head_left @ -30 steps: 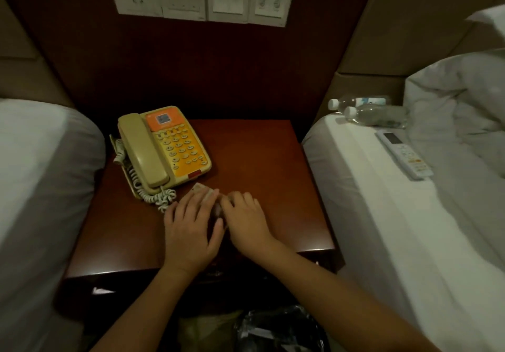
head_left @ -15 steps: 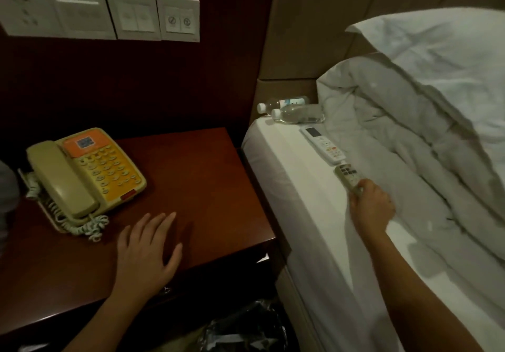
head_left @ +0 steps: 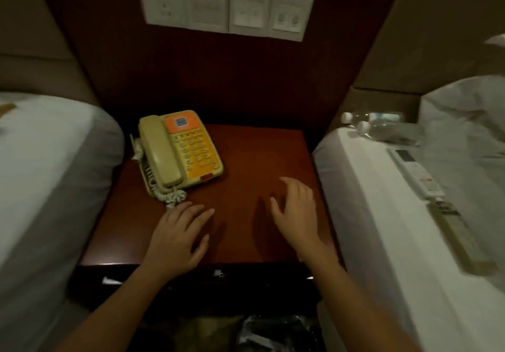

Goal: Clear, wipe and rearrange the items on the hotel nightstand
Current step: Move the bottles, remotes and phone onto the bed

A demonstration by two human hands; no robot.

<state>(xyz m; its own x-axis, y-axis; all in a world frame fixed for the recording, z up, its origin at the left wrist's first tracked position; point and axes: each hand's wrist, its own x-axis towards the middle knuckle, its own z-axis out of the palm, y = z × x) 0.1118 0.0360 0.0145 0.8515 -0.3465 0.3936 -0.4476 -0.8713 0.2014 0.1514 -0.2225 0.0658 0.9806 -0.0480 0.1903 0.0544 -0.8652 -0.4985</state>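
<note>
**Last item left on the nightstand**

Both hands hover empty, fingers spread: left hand [head_left: 177, 238] near the coiled cord, right hand [head_left: 296, 211] over the bare nightstand [head_left: 254, 160]. Lifting the telephone [head_left: 179, 150] likely calls for holding base and handset together.

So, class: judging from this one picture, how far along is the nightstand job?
Done: two remotes and two bottles lie on the right bed.
In hand: nothing; left hand and right hand are empty over the nightstand.
Left: the phone remains; no cloth is visible for wiping.
</note>
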